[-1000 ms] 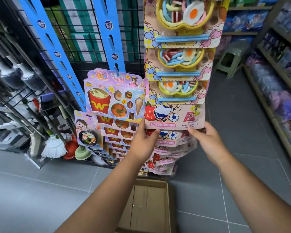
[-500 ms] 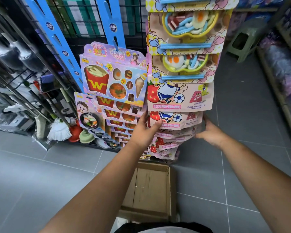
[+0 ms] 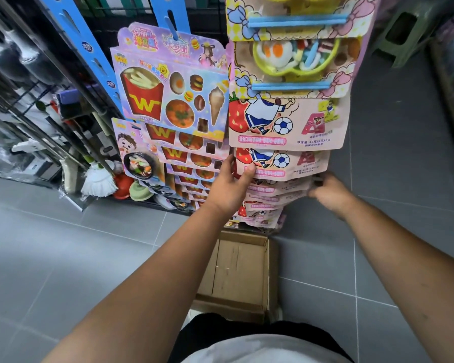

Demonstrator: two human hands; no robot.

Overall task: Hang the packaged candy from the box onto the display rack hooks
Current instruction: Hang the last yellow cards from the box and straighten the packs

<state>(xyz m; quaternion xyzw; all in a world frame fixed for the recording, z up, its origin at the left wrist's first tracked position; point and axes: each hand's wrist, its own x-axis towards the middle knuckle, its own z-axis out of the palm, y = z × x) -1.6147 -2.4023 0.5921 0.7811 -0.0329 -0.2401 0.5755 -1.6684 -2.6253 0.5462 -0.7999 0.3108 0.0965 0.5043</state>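
L hand [image 3: 227, 188], R hand [image 3: 329, 193] on pks [image 3: 286, 166]

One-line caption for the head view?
Person holds hanging strawberry candy packs on both sides, open cardboard box on the floor below.

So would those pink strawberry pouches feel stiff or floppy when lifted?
Probably floppy: the lower pink pouches sag and curl where they hang. Likely light: the left hand pinches one with a thumb. The glossy film may slip.
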